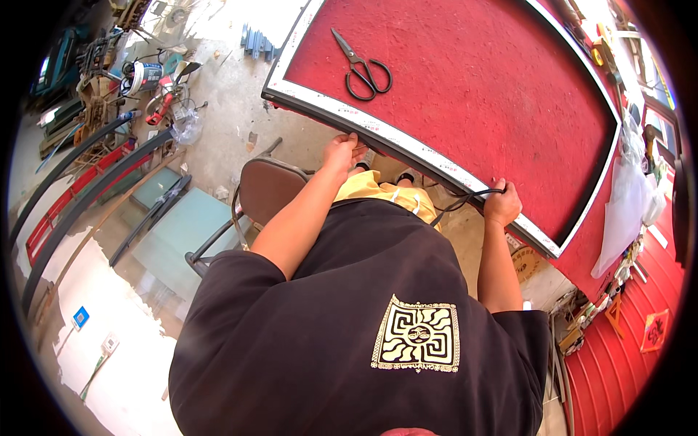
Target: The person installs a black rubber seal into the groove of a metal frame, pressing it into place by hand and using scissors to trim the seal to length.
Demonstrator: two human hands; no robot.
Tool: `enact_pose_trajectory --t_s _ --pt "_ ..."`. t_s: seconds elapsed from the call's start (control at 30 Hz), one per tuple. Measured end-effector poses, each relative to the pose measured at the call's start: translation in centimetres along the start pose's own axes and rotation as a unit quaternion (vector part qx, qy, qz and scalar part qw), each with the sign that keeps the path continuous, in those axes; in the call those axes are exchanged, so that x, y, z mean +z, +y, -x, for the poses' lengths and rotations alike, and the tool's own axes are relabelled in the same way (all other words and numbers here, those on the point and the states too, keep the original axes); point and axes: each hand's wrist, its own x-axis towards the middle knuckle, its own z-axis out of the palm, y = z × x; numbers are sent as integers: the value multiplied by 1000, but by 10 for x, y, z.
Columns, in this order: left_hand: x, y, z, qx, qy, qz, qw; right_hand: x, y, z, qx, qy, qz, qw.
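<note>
A large dark frame (436, 155) with white printed film on its face lies on a red-covered table (465, 80), its near edge toward my body. At that edge, left of the middle, my left hand (345, 154) has its fingers curled together against the frame's side; what they pinch is hidden. Farther right, near the frame's corner, my right hand (503, 203) grips a thin black strip (469, 195). The strip's slack loops hang down beside my yellow garment. Black-handled scissors (355, 59) rest on the red surface inside the frame, blades pointing away to the left.
A brown-seated chair (270, 190) stands close at my left. Beyond it are glass panes (178, 221) and long curved dark bars (91, 192). Tools and a white bucket (142, 78) clutter the far left. Clear plastic sheeting (624, 207) hangs at the table's right side.
</note>
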Motion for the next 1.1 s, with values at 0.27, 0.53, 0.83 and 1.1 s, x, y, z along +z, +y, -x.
enact_pose_trajectory --t_s 0.27,0.53,0.83,1.1 --pt "7 -7 -1 4 1 -8 1000 5 5 1 -1 6 -7 1000" --pt "19 -15 8 -8 -7 11 1000 3 3 0 10 -4 -3 1000" --pt "22 -11 -4 -82 -1 -21 996 3 3 0 3 1 -6 1000" --pt "21 -15 7 -50 -6 -24 998 -1 1 1 18 12 -18 1000"
